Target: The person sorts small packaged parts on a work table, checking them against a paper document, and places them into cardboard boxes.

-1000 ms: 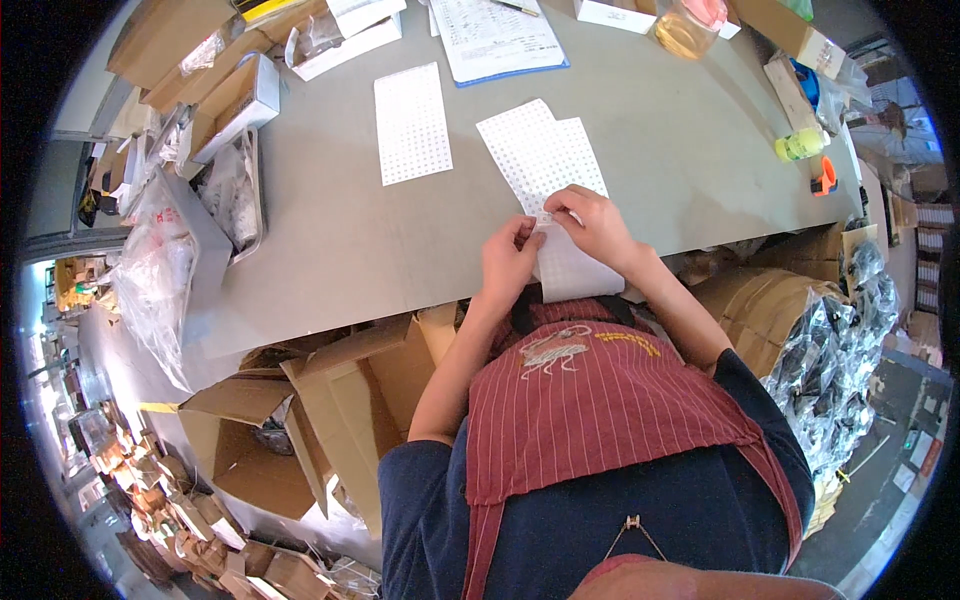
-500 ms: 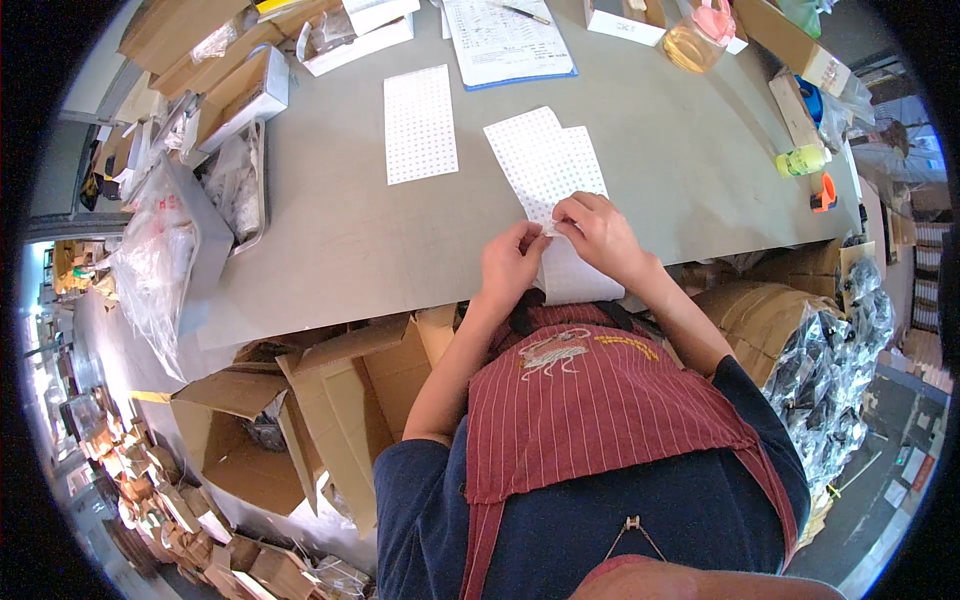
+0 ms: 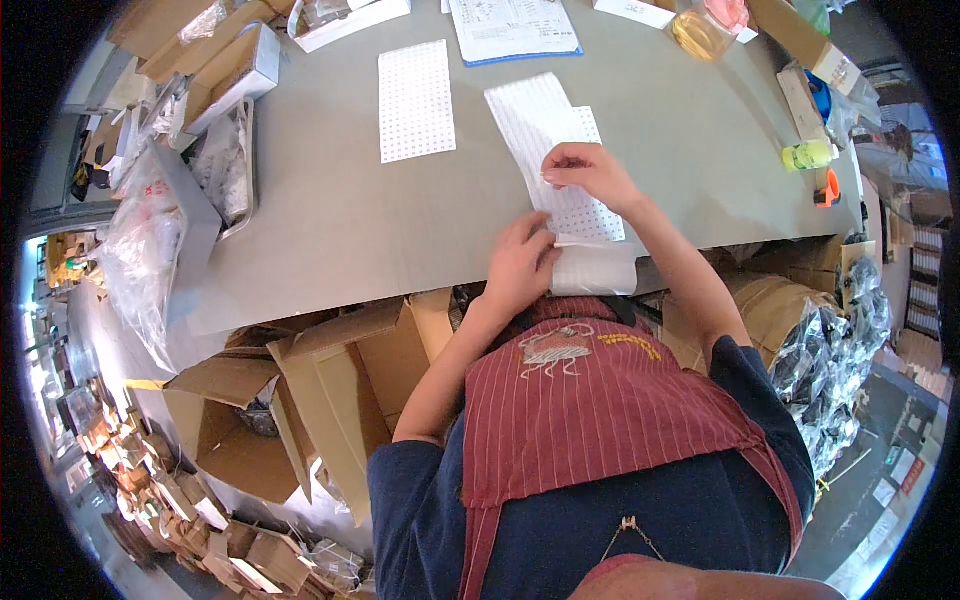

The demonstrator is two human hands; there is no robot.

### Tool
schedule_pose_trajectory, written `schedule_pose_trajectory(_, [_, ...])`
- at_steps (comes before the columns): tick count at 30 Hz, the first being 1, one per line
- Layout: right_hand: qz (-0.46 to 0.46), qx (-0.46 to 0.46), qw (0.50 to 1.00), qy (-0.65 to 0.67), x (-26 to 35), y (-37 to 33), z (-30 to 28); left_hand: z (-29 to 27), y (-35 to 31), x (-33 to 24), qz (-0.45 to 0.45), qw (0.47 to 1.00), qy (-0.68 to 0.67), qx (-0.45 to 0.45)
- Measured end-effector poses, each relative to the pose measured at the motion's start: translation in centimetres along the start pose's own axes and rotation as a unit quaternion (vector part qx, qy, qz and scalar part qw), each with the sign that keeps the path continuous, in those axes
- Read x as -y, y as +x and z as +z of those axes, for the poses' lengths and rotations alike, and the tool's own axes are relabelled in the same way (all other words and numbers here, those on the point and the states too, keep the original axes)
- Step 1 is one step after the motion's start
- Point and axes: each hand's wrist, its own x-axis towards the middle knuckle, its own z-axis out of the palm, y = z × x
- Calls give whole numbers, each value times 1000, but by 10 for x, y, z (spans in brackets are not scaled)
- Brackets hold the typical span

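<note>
— Left hand (image 3: pixel 518 268)?
— Pinching the near end of the dotted sheet (image 3: pixel 553 150), at the edge of the grey surface (image 3: pixel 330 220).
— Right hand (image 3: pixel 590 172)?
— Fingertips gripping the sheet's middle. Lower end curled over the edge, underside hidden; dots too small to read.

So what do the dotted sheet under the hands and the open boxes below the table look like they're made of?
Dotted sheet: thin paper, probably a label sheet; it lies flat and curls over the table edge. Finish matte, from what shows. Open boxes: brown corrugated cardboard, judging by the stiff folded flaps and dull surface.
</note>
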Motion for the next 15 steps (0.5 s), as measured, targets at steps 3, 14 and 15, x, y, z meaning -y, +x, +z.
schedule_pose_trajectory(3, [15, 30, 999, -39, -16, 15, 5, -3, -2, -1, -20, 997, 66, 37])
schedule_pose_trajectory(14, [115, 49, 992, 21, -13, 45, -4, -11, 22, 0, -1, 987, 152, 49])
schedule_pose_trajectory(15, [128, 33, 991, 10, -13, 46, -4, -8, 24, 5, -15, 989, 145, 35])
